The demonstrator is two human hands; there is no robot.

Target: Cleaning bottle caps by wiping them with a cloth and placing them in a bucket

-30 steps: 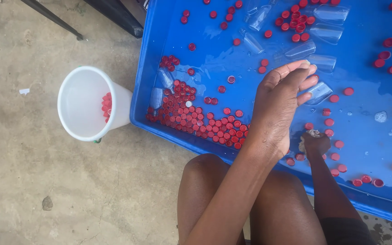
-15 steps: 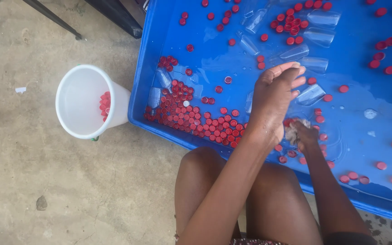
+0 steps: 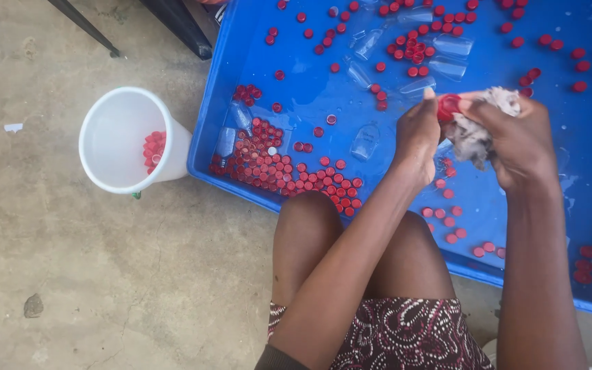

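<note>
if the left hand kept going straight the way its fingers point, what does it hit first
The left hand points up and to the right; it already pinches a red cap, and just past that sits the grey rag in the right hand.

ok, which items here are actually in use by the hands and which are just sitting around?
In use:
left hand pinching a red cap
right hand gripping a wet grey rag
blue tub, holding water

Lying about:
pile of red caps in the tub
clear small bottles in the water
white bucket with a few caps
dark metal legs
</note>
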